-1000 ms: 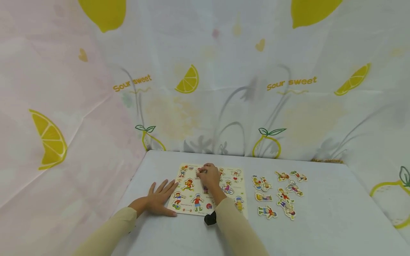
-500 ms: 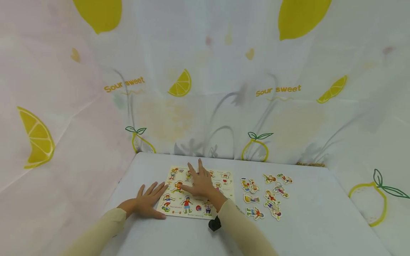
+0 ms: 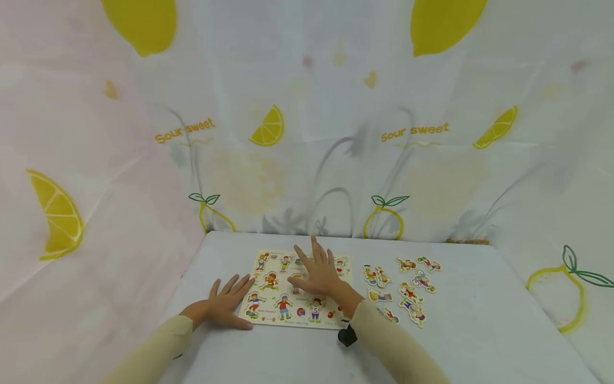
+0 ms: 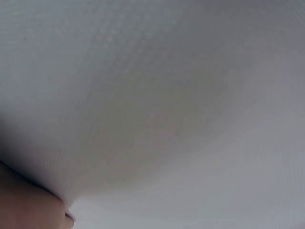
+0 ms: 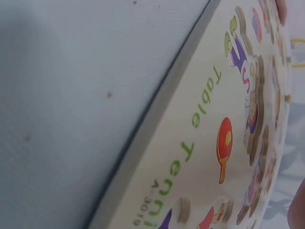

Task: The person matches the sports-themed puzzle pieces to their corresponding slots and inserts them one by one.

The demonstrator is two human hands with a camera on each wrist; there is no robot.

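Note:
A wooden puzzle board (image 3: 282,288) printed with children at various sports lies on the table. My left hand (image 3: 223,305) rests flat and spread at the board's left edge, its fingertips touching the rim. Over the board's middle and upper part is my right hand (image 3: 320,274), fingers spread and holding nothing; it hides some of the pictures. A boy figure (image 3: 285,263) shows in the top row, left of that hand. In the right wrist view, a red paddle picture (image 5: 224,143) sits beside green "Table Tennis" lettering. A blurred finger (image 4: 31,207) fills the left wrist view's corner.
Several loose puzzle pieces shaped like children, including a cyclist (image 3: 424,281) and a lying figure (image 3: 379,295), are scattered right of the board. The white-covered table (image 3: 479,320) meets a lemon-print cloth (image 3: 307,176) behind and at the sides.
My right hand pinched a piece at the board's top row, then let go and spread its fingers. It has since shifted rightward over the board. The left hand stays at the board's edge.

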